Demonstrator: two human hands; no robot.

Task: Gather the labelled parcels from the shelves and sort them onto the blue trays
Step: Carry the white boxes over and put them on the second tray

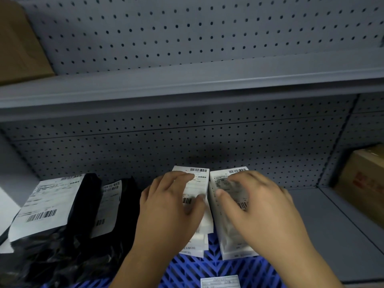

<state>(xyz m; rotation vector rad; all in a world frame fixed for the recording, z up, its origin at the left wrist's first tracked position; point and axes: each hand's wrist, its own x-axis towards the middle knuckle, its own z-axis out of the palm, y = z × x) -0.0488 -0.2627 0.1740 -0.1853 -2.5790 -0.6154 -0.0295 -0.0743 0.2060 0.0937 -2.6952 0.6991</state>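
Two stacks of white labelled boxes stand side by side on a blue slatted tray [228, 267] at the front of the shelf. My left hand [168, 206] lies on top of the left white box [200, 183], fingers over its label and thumb on its near part. My right hand [261, 206], blurred, rests on the right white box [222, 206], fingers spread over the label and thumb near its left edge. Two black labelled bags [83, 204] lean to the left of the boxes; a big label [43, 206] covers the leftmost one.
A grey pegboard shelf unit [187, 86] fills the view. One brown carton [18, 44] sits on the upper shelf at left, another carton [361, 183] on the lower shelf at right. A loose label [220, 281] lies on the tray's near edge.
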